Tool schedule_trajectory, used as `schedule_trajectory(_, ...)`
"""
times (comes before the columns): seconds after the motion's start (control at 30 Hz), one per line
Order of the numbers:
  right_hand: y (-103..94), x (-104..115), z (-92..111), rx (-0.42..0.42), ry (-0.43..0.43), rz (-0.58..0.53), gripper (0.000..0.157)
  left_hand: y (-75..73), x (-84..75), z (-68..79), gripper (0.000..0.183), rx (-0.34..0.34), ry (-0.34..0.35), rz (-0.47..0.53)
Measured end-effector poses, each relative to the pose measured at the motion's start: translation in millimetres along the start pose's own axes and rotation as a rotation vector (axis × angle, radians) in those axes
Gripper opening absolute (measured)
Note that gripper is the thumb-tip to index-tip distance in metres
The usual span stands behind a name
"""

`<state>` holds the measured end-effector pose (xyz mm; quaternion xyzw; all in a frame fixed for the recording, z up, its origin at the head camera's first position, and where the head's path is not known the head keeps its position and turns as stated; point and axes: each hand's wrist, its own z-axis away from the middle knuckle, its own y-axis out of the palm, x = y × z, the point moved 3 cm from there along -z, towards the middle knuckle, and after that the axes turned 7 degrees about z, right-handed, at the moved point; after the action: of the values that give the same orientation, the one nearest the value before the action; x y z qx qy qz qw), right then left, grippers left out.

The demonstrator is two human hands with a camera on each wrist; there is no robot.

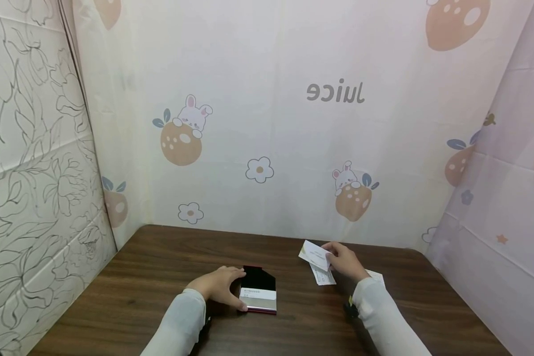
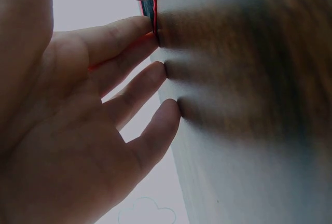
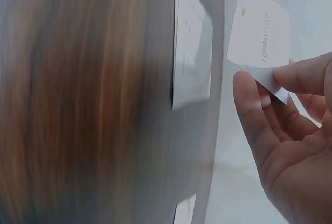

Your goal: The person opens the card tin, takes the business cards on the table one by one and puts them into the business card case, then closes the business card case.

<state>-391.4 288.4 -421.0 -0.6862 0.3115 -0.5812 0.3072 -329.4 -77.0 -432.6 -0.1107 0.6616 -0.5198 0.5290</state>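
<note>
Cloth backdrop (image 1: 267, 126) takes up most of my head view: fruit and rabbit prints, "Juice" reading mirrored. Dark wood-grain surface (image 1: 129, 291) below. Left grip (image 1: 220, 288): fingers spread apart, thumb and forefinger touching the left side of a card case. Right grip (image 1: 346, 262): clamped on a business card, thumb against fingers. Card case (image 1: 255, 279), black and silver with red edging, lies about midway between the surface's left and right edges. Pinched business card (image 1: 315, 253) is tilted near the far edge; I read "COMPANY LOGO". Second card (image 1: 324, 277) lies just below it. Third card (image 1: 378, 277), partly hidden by the right sleeve.
</note>
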Motion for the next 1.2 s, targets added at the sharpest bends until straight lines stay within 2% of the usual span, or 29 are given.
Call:
schedule_trajectory(0.27,19.8,31.9,1.3,0.050,-0.082,-0.077,0.021,0.0,-0.3,0.4,0.091,-0.002,0.002,0.000)
schedule_trajectory(0.73,50.1,94.1,17.5,0.154,-0.249,-0.055,0.021,-0.6,-0.3,-2.2,0.092,-0.013,0.004,-0.013)
schedule_trajectory(0.93,63.1,110.3,27.5,0.221,-0.340,-0.032,0.021,-0.3,0.1,-2.7,0.093,-0.016,0.000,-0.016)
schedule_trajectory(1.2,78.2,119.1,35.1,0.270,-0.395,0.021,0.019,-0.4,-1.0,-2.9,0.097,-0.016,0.002,-0.024)
